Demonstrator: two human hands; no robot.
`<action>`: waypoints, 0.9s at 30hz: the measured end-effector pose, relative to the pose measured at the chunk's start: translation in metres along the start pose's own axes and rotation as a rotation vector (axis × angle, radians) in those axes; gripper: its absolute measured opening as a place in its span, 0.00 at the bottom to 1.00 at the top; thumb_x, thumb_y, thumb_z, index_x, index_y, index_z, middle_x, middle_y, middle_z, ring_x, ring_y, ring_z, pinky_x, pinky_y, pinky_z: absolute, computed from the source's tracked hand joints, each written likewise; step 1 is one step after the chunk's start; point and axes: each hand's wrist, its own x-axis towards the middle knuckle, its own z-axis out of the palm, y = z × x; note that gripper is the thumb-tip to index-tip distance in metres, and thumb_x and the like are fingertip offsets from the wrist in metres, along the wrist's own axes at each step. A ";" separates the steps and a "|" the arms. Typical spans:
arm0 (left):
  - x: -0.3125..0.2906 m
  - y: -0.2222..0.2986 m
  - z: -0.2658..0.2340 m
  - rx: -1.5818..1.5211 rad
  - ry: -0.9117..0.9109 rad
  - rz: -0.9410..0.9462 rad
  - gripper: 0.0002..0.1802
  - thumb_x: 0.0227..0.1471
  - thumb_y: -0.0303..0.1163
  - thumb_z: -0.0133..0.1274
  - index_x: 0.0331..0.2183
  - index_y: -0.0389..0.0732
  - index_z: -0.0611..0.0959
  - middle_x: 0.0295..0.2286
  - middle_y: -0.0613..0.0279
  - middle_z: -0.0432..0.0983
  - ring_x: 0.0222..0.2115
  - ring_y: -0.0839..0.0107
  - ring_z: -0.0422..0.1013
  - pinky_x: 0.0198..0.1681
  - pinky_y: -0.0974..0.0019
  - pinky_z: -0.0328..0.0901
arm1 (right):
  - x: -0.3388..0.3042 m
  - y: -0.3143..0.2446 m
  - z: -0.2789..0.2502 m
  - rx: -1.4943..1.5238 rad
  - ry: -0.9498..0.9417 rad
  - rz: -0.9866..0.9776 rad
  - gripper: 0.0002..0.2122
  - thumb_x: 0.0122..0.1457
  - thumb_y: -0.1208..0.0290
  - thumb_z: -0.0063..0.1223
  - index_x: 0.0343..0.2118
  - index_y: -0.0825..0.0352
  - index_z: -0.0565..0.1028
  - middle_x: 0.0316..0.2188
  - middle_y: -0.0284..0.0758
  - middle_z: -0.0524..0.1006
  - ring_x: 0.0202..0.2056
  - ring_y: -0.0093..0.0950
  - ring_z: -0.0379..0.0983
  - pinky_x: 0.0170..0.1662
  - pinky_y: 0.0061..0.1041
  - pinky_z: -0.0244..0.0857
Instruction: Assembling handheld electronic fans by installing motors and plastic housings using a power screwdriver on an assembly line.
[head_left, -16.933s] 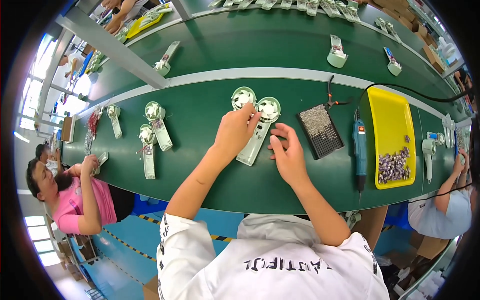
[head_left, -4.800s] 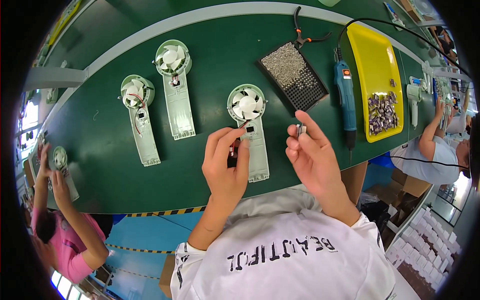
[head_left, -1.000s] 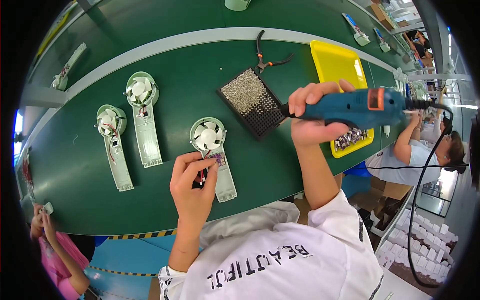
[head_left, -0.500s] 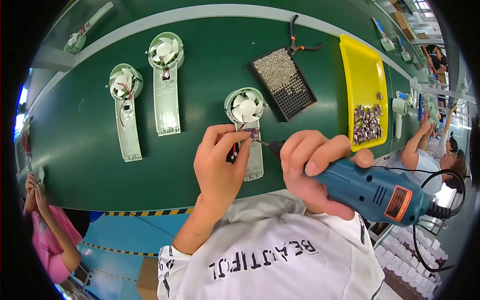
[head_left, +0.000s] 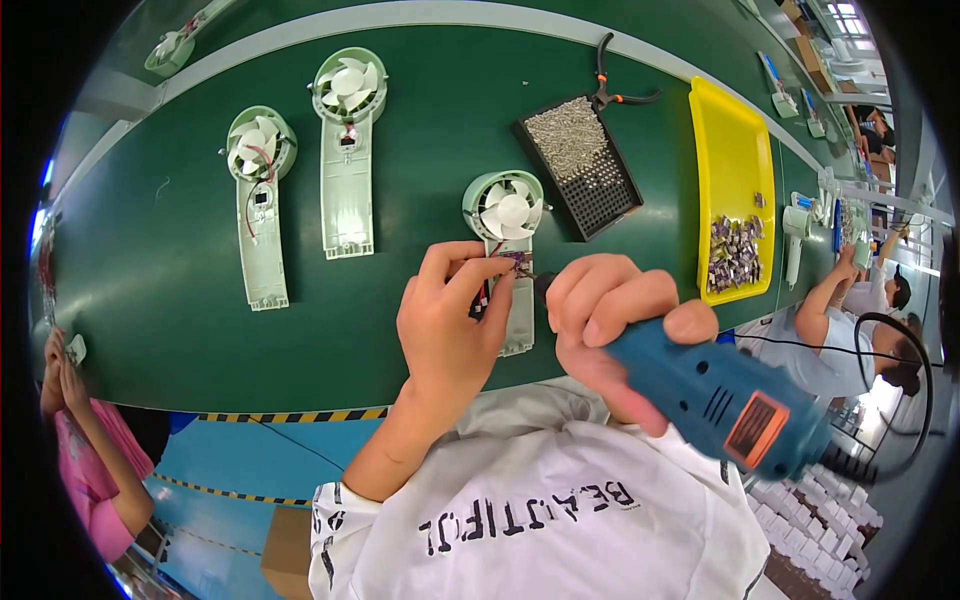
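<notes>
A handheld fan half (head_left: pixel 519 325), pale green with white blades, lies on the table before me, its handle shell pointing toward me. My left hand (head_left: pixel 445 325) is closed at the shell's upper part, thumb and fingertips pinching a small purple circuit board (head_left: pixel 520 260) there. Dark and red wires show beneath those fingers. My right hand (head_left: pixel 612 312) grips a blue corded electric screwdriver (head_left: pixel 690 378), nearly level. Its thin bit reaches the board beside my left fingertips; whether a screw sits under the tip is too small to tell.
Two more fan halves (head_left: pixel 347 180) (head_left: pixel 262 215) lie to the left. Beyond the work are a black screw tray (head_left: pixel 610 212) and cutting pliers (head_left: pixel 602 85). A yellow tray (head_left: pixel 707 180) holds several small boards. The screwdriver's cord (head_left: pixel 930 400) loops at right. Other people sit at both sides.
The screwdriver's back end has swung a little toward me and left, while its bit stays at the board. The whole view has shifted slightly; my left hand keeps its pinch.
</notes>
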 end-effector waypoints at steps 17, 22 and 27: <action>-0.004 0.003 -0.003 -0.015 0.029 0.084 0.08 0.47 0.24 0.65 0.33 0.41 0.86 0.33 0.62 0.77 0.26 0.65 0.73 0.30 0.65 0.68 | 0.017 -0.040 -0.008 -0.066 0.158 0.237 0.19 0.65 0.63 0.55 0.53 0.69 0.68 0.37 0.43 0.78 0.19 0.22 0.70 0.19 0.20 0.61; -0.002 0.004 -0.001 -0.104 0.029 -0.048 0.06 0.48 0.22 0.65 0.32 0.39 0.86 0.32 0.61 0.77 0.27 0.69 0.74 0.30 0.67 0.69 | -0.037 -0.053 0.002 -0.309 0.606 1.125 0.23 0.62 0.71 0.60 0.59 0.70 0.67 0.44 0.44 0.81 0.17 0.16 0.65 0.19 0.19 0.61; -0.007 0.012 0.001 -0.181 -0.024 -0.116 0.07 0.49 0.22 0.65 0.34 0.39 0.87 0.35 0.61 0.78 0.27 0.75 0.72 0.29 0.72 0.67 | -0.050 -0.035 0.006 -0.040 0.648 1.217 0.25 0.59 0.77 0.62 0.59 0.72 0.67 0.40 0.39 0.80 0.18 0.16 0.67 0.20 0.20 0.62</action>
